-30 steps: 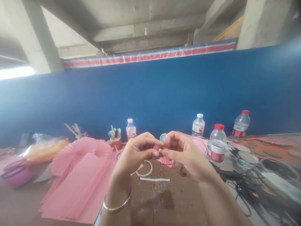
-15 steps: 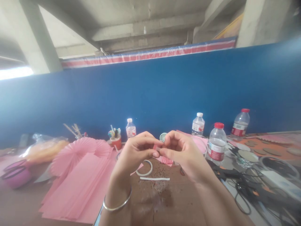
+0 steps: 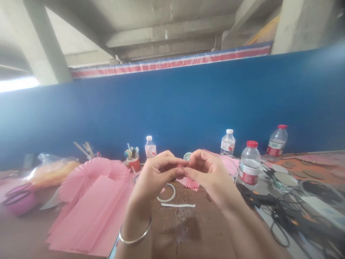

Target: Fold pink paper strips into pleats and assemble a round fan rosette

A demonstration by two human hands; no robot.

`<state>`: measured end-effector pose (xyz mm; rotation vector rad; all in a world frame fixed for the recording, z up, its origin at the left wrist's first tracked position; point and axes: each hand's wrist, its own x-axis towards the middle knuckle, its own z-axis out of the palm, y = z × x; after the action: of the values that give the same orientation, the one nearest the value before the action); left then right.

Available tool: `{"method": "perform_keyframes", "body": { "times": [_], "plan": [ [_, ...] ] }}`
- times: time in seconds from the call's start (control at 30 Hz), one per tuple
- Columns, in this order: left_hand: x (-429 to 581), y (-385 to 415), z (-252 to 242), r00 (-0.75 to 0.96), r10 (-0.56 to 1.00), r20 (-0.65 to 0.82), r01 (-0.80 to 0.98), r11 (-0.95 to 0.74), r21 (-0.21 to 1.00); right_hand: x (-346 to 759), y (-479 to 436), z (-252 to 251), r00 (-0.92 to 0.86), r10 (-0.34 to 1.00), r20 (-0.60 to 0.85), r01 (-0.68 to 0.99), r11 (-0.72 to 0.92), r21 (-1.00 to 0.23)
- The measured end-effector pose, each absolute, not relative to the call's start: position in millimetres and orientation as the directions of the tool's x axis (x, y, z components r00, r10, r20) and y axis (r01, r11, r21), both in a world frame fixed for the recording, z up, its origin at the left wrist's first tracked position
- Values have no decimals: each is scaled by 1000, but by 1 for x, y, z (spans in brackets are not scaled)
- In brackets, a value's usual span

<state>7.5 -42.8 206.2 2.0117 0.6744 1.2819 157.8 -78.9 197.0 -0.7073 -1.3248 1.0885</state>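
My left hand (image 3: 157, 172), with a silver bangle on its wrist, is closed in a pinch above the table. Its fingertips meet those of my right hand (image 3: 210, 174), whose fingers are also pinched and curled. Between them is a small pink piece (image 3: 180, 166), mostly covered by the fingers. Just below and behind the hands lies a pleated pink paper fan (image 3: 192, 183). A roll of white tape (image 3: 173, 195) lies under my left hand, and a narrow white strip (image 3: 178, 205) rests in front of it.
Pink paper sheets (image 3: 83, 216) and pleated pink paper (image 3: 83, 178) lie at left, near a purple container (image 3: 21, 203). A cup of pens (image 3: 133, 164) stands behind. Bottles (image 3: 250, 167) and tangled black cables (image 3: 280, 208) occupy the right. A blue partition (image 3: 172, 104) rises behind.
Both hands have stayed nearly in place. The fingertips have drawn closer together, and less of the pink piece shows between them.
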Motion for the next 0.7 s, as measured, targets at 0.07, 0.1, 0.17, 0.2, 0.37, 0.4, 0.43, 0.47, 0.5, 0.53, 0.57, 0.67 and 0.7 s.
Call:
{"method": "perform_keyframes", "body": {
  "times": [0.07,0.1,0.17,0.2,0.37,0.4,0.43,0.47,0.5,0.53,0.57,0.67,0.7],
  "plan": [
    [10,-45,206,340,723,602,118,-668,735,158,-78,197,-87,912,401,-223,375,-900],
    [11,-46,206,299,724,621,139,-677,722,157,-77,196,-88,913,399,-233,371,-899],
    [12,-47,205,196,712,674,186,-702,688,156,-74,194,-97,918,385,-261,350,-899],
    [12,-47,204,141,702,698,207,-710,673,155,-73,193,-101,922,373,-276,334,-901],
    [7,-46,201,-8,700,714,250,-690,679,148,-70,192,-132,942,308,-294,259,-920],
    [6,-46,202,-6,708,706,248,-683,687,147,-70,193,-133,944,301,-267,258,-928],
    [5,-47,203,-5,713,701,248,-678,692,147,-70,193,-126,947,295,-226,262,-938],
    [4,-48,204,-10,715,699,249,-675,694,147,-70,193,-107,951,291,-173,270,-947],
    [3,-49,205,-28,713,701,251,-674,695,147,-70,192,-86,954,286,-112,276,-955],
    [1,-51,207,-57,708,704,253,-672,696,147,-69,191,-69,957,283,-53,280,-959],
    [-1,-53,209,-93,701,707,254,-670,698,147,-69,189,-60,957,283,-7,283,-959],
    [-10,-57,215,-172,694,699,236,-660,714,145,-69,186,-77,948,308,46,312,-949],
    [-13,-58,216,-176,700,692,223,-656,720,143,-70,186,-83,941,327,52,332,-942]
  ]
}}
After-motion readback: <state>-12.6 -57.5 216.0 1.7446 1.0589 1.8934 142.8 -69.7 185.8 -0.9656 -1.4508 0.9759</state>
